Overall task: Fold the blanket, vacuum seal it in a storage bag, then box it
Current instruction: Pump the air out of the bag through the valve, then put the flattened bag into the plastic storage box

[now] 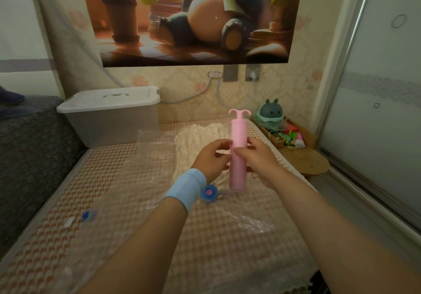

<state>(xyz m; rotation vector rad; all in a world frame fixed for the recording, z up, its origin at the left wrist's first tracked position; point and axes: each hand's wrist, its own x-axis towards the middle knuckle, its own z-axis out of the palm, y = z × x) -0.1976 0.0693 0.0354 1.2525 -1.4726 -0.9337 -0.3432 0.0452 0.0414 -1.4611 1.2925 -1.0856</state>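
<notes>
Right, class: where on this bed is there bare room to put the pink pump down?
Bare mat runs along the left edge, between the storage box and the blue clip. The middle is crowded: vacuum bag, blanket, valve, left hand and right hand holding the pump.

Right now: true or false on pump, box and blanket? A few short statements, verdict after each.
1. The left hand and right hand both hold the pump. True.
2. The box has no lid on. False: its lid is on.
3. The pump lies flat. False: it stands upright in the hands.
4. The blanket lies beyond the hands. True.
</notes>
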